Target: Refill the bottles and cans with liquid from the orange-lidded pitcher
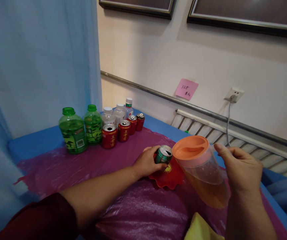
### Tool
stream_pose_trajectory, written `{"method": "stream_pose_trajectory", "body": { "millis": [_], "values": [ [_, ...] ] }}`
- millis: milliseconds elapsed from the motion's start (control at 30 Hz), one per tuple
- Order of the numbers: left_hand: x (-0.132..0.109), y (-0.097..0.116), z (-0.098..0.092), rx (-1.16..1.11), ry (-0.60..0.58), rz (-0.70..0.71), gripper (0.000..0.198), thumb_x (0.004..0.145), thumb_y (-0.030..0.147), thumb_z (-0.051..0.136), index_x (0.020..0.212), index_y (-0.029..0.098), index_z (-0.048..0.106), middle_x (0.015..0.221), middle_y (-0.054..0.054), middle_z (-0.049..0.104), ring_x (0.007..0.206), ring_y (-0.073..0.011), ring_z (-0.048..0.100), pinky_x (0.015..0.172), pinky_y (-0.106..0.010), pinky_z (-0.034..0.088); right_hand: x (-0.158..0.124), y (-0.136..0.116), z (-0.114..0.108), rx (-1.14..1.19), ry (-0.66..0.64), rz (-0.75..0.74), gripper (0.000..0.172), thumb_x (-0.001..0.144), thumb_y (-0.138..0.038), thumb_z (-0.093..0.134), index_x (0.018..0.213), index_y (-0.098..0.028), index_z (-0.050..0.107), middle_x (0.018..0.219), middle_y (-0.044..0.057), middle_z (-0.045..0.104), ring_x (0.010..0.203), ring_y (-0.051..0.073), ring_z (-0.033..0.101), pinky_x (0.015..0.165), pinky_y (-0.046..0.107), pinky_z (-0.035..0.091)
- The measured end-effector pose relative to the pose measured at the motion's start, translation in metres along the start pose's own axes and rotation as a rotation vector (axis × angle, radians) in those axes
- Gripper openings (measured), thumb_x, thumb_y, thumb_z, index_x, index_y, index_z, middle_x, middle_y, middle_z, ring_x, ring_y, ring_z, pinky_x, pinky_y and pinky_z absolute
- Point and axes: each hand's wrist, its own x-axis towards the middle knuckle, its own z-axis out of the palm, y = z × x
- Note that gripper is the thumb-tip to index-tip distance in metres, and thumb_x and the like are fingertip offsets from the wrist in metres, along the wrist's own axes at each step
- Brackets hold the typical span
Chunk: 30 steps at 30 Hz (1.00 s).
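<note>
My left hand [149, 162] is wrapped round a green drink can [163, 154] whose top opening shows dark. Under the can lies a red mat [165, 181] with a wavy edge. My right hand [243, 166] grips the handle side of a clear plastic pitcher [205, 180], partly filled with amber liquid. The pitcher tilts left, so its orange lid [191, 147] comes close beside the can's rim. No stream of liquid can be made out between them. The handle itself is mostly hidden by my fingers.
Several red cans [109, 136], clear bottles with white caps [108, 115] and two green bottles [72, 131] stand at the back left. Purple plastic sheeting [143, 206] covers the blue table. A yellow cloth [200, 230] lies in front; a radiator [208, 130] runs along the wall.
</note>
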Motion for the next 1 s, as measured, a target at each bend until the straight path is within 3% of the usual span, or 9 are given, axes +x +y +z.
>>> {"method": "stream_pose_trajectory", "body": {
  "millis": [1000],
  "values": [
    [0.0004,0.0009,-0.0013,-0.003,0.016,-0.006,0.074,0.066,0.042,0.086,0.134,0.026,0.062,0.131,-0.006,0.07,0.122,-0.0337,0.061,0.105,-0.045,0.046,-0.0003,-0.003,-0.0007,-0.011,-0.007,0.011,0.049,0.066,-0.062,0.076,0.054,-0.019,0.056,0.054,-0.006,0.032,0.057,0.011,0.031,0.053,0.029,0.023]
  ]
}}
